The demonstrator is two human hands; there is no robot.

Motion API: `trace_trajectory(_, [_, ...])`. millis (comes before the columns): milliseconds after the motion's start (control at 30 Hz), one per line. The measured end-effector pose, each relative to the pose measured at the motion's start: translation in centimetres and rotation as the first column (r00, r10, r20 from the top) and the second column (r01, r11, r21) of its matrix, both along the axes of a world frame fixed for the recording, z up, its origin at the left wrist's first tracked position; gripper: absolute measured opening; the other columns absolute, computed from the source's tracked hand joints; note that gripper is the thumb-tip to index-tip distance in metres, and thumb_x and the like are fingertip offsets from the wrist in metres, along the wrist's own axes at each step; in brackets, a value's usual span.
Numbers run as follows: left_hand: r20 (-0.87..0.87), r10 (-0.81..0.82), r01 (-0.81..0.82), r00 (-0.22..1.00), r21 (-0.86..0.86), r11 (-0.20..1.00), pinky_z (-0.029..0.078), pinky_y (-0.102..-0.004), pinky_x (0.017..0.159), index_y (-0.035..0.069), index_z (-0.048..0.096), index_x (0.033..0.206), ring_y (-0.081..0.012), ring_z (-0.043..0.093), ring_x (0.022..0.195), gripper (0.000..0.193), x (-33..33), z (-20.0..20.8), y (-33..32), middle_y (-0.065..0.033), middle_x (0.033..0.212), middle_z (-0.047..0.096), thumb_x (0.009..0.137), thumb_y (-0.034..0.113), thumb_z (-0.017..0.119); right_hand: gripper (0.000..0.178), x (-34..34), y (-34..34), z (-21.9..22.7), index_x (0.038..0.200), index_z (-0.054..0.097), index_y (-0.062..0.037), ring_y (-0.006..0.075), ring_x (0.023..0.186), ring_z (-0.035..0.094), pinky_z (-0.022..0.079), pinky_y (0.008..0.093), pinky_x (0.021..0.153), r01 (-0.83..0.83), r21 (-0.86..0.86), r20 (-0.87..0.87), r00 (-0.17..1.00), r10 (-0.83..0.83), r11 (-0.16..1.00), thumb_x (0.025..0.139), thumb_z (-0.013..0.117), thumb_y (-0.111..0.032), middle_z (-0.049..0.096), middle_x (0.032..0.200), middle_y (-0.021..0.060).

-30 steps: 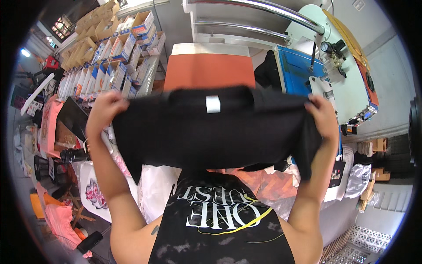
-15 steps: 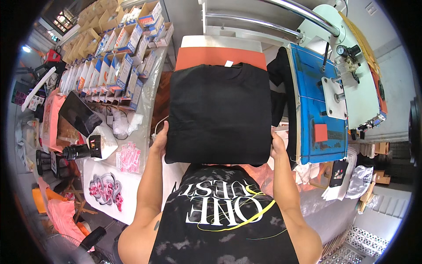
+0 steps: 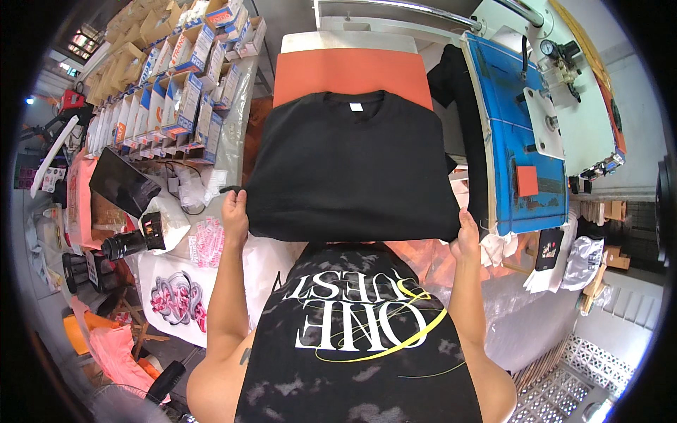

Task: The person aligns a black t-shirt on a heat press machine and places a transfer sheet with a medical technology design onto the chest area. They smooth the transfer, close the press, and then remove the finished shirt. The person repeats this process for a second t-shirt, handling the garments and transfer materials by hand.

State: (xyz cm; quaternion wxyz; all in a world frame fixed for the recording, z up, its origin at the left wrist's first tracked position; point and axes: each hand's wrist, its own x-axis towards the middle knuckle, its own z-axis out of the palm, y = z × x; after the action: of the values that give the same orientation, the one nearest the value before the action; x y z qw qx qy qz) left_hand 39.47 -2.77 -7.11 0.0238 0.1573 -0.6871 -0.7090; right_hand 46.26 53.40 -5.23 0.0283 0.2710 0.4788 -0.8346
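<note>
- Gripping the near hem, the left hand [image 3: 235, 211] has its fingers curled shut over the left corner of the black T-shirt [image 3: 352, 166].
- Right hand [image 3: 467, 233] pinches the opposite corner, fingers closed on cloth.
- Shirt lies flat across the orange press pad [image 3: 350, 70], collar at the far end, pad showing beyond it.
- Laying-out looks nearly done; letting go of the hem and any last smoothing seem to remain.
- Blue machine [image 3: 515, 162] stands just right of it.

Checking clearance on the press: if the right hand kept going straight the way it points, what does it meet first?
Right hand points away from the body, gripping the black T-shirt hem. Straight ahead it likely meets the dark garment beside the blue machine panel; depth unclear.
</note>
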Motion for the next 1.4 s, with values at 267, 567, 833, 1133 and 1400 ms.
trace_trajectory(267, [0.072, 0.082, -0.074, 0.994, -0.111, 0.991, 0.047, -0.0249, 0.078, -0.002, 0.061, 0.103, -0.0094, 0.056, 0.083, 0.024, 4.2, -0.6, 0.9, -0.0023, 0.092, 0.063, 0.103, 0.022, 0.056, 0.035, 3.4, 0.0, -0.8, 0.122, 0.059, 0.0052, 0.0255, 0.107, 0.065, 0.049, 0.0371, 0.101, 0.081, 0.079, 0.04, 0.996, -0.085, 0.994, 0.104, 0.052, -0.024, 0.065, 0.122, 0.0167])
trace_trajectory(567, [0.195, -0.005, 0.022, 0.981, -0.083, 0.996, 0.046, -0.0232, 0.073, 0.0, 0.065, 0.103, -0.0082, 0.057, 0.08, 0.023, 3.3, -3.1, -1.7, -0.0025, 0.087, 0.065, 0.099, 0.023, 0.063, 0.015, -3.1, -2.1, 12.8, 0.079, 0.067, -0.0013, 0.0298, 0.067, 0.064, 0.048, 0.037, 0.061, 0.166, 0.984, -0.165, 0.986, 0.029, -0.066, 0.086, 0.07, -0.015, 0.065, 0.075, 0.0154])
trace_trajectory(833, [0.14, -0.025, 0.065, 0.99, -0.287, 0.956, 0.048, -0.0237, 0.064, -0.001, 0.064, 0.109, -0.009, 0.058, 0.07, 0.024, 0.3, -2.2, -2.3, -0.0031, 0.081, 0.063, 0.098, 0.02, 0.063, 0.073, -8.1, 9.8, 18.7, 0.138, 0.05, -0.002, 0.0397, 0.119, 0.058, 0.045, 0.0493, 0.101, -0.381, 0.861, 0.175, 0.844, -0.507, -0.338, 0.084, 0.073, -0.046, 0.057, 0.136, 0.0201])
trace_trajectory(1133, [-0.259, -0.339, 0.156, 0.904, -0.539, 0.828, 0.053, -0.0337, 0.08, 0.0, 0.068, 0.108, -0.0242, 0.068, 0.089, 0.02, -4.4, 11.6, 10.6, -0.0137, 0.098, 0.07, 0.09, 0.008, 0.066, 0.03, -7.1, -9.2, 13.6, 0.104, 0.065, -0.0001, 0.0153, 0.087, 0.06, 0.05, 0.0326, 0.08, -0.052, 0.865, 0.004, 0.995, 0.096, 0.499, 0.084, 0.076, -0.02, 0.065, 0.094, 0.0065])
trace_trajectory(1400, [0.016, -0.752, 0.517, 0.659, -0.735, 0.438, 0.054, -0.0384, 0.081, 0.0, 0.07, 0.099, -0.0335, 0.069, 0.091, 0.02, -11.6, 14.3, 14.1, -0.018, 0.094, 0.07, 0.079, 0.004, 0.071, 0.016, -15.0, -19.4, 10.3, 0.089, 0.066, -0.0029, 0.0206, 0.078, 0.064, 0.05, 0.0346, 0.072, -0.254, 0.879, -0.104, 0.725, 0.681, 0.404, 0.085, 0.074, -0.017, 0.066, 0.083, 0.0079])
